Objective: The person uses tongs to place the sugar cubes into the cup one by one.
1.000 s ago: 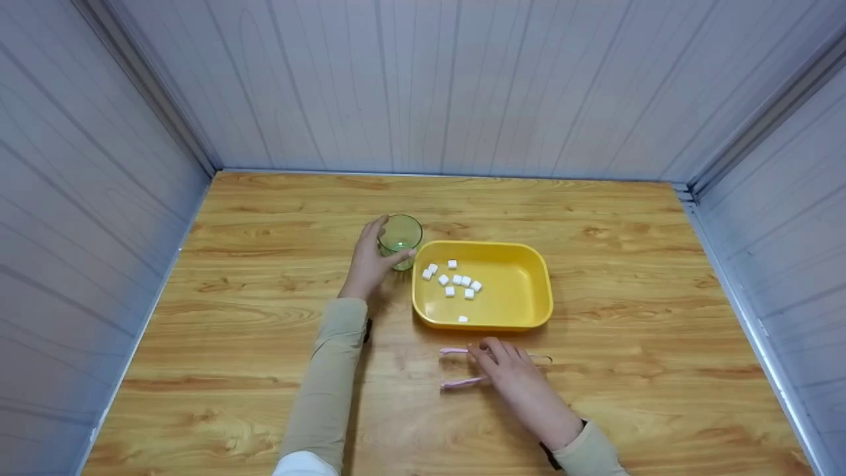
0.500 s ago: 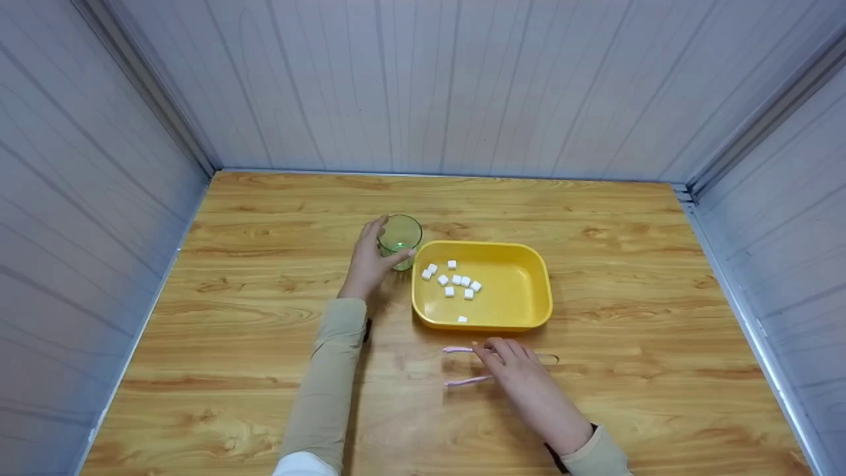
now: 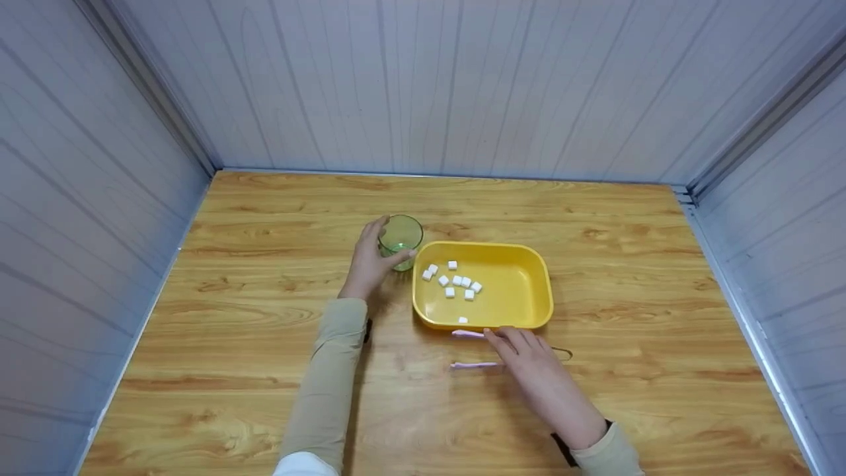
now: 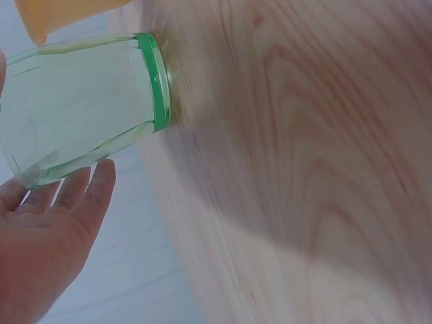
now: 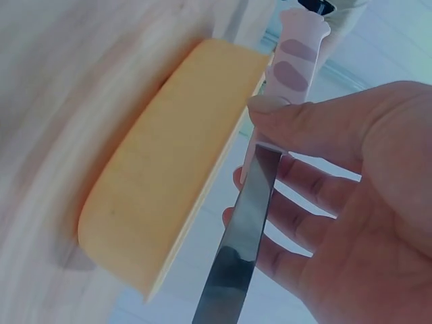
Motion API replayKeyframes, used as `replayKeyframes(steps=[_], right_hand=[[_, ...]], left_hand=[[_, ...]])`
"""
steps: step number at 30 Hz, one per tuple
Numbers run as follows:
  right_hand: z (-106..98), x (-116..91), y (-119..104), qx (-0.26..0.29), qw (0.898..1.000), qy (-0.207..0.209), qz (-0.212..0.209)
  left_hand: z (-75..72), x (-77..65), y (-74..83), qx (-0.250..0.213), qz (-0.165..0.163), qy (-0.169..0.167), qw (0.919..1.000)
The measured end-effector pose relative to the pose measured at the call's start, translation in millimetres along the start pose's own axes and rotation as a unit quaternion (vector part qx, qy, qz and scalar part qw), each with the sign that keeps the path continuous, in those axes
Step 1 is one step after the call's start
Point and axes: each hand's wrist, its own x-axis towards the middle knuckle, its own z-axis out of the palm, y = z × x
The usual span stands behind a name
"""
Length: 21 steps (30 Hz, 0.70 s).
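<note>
My left hand [image 3: 369, 261] holds a clear green drinking glass [image 3: 401, 241] that stands upright on the table. In the left wrist view, the fingers lie along the side of the glass [image 4: 81, 108], and only the thumb's edge shows. My right hand [image 3: 534, 363] grips metal tongs [image 5: 241, 223] with pink tips, thumb on one arm and fingers at the other. The tongs' arms stand apart, with nothing between them. Their tips point left, just in front of a yellow plastic basin [image 3: 512, 317]. Several small white cubes [image 3: 457, 281] lie in the basin, mostly on its left side.
The basin stands directly right of the glass. Wood-grain table [image 3: 264, 297] surrounds these things. Pale panel walls [image 3: 423, 86] rise at the back and on both sides.
My right hand has moved right and then forward with the tongs, bringing them close to the basin's front edge. The left hand, glass, basin and cubes have stayed put.
</note>
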Motion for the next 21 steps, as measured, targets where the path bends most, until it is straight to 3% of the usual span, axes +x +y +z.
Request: replayKeyframes(steps=[21], right_hand=[[-20, 15, 27, -0.019, 0.999, 0.018, 0.033]], left_hand=[[0.1, -0.4, 1.6, 0.010, -0.004, 0.001, 0.9999]])
